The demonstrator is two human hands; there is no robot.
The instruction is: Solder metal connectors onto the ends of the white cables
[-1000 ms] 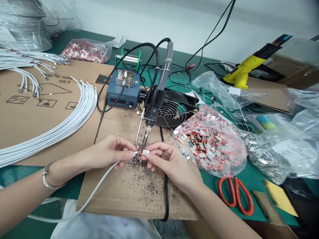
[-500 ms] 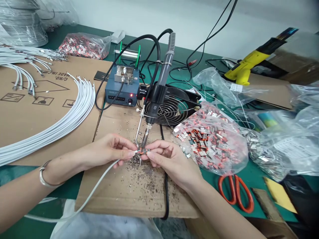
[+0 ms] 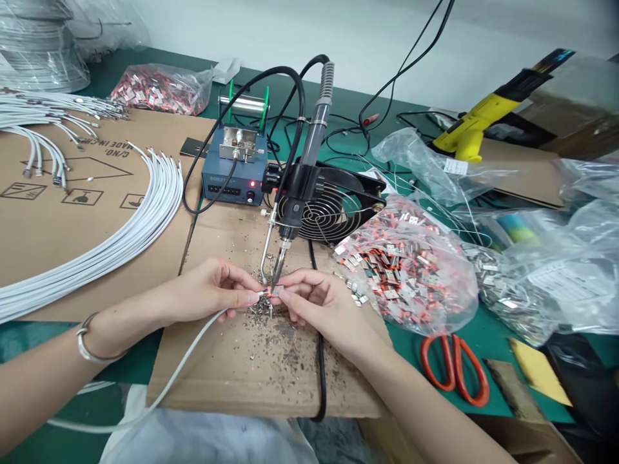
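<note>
Green table (image 3: 407, 354) runs back to a pale wall (image 3: 261, 32). Over the cardboard (image 3: 213, 386), between its left and right edges, the left hand (image 3: 207, 293) pinches a white cable (image 3: 189, 355) near its end; the right hand (image 3: 331, 308) pinches a connector (image 3: 277, 290) at the iron tip (image 3: 279, 265).

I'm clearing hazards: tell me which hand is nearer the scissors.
Right. The right hand is left of the scissors, not touching them; the left hand is farther left.

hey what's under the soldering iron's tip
A small connector in the right hand, a white cable in the left hand, loose scraps below. The hands hide parts of connector and cable.
</note>
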